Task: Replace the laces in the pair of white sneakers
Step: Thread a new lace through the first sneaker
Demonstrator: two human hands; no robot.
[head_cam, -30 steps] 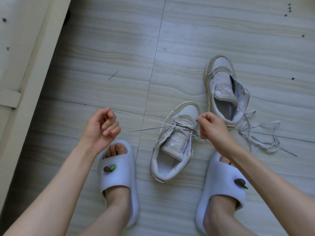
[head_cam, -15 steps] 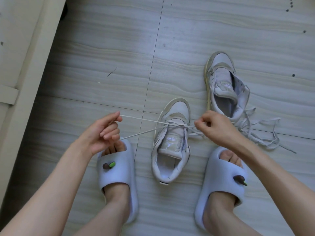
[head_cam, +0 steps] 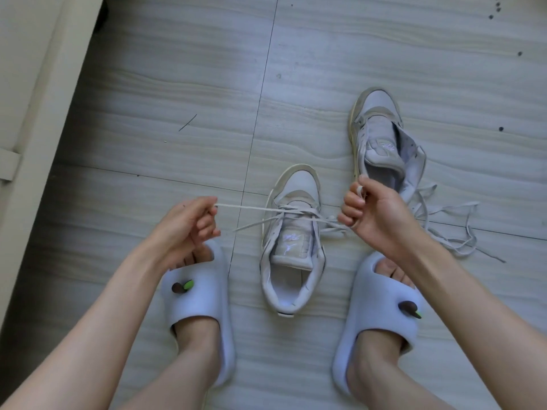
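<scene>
Head view: left hand, right hand fingers curled, pinching lace.

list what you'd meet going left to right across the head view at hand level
left hand → lace → near sneaker → right hand → loose lace pile

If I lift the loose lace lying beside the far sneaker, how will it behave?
The loose lace is probably floppy: it lies in slack loops on the floor. It likely weighs very little, being thin and flat. Its loops cross, so it may tangle or drag against the far sneaker.
</scene>
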